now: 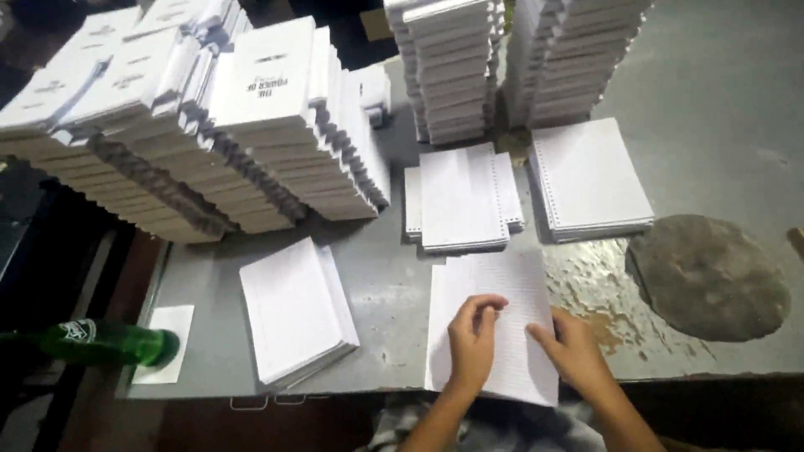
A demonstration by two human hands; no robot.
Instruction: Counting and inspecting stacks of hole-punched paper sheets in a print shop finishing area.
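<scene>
My left hand point(473, 339) and my right hand point(574, 347) rest on a thin stack of white lined sheets point(494, 285) lying at the near edge of a grey table point(394, 285). The left hand's fingers curl at the top sheet's middle and pinch it; the right hand presses flat on the stack's right side. Just beyond lie two low piles of punched lined sheets, a middle pile point(462, 197) and a right pile point(590, 177).
A white sheet block point(295, 308) lies to the left. Tall leaning stacks of white booklets point(209, 117) fill the back left, upright stacks point(502, 59) the back. A green bottle point(100, 343) lies at left over a small white paper point(166, 341). A round grey stone point(708, 276) sits right.
</scene>
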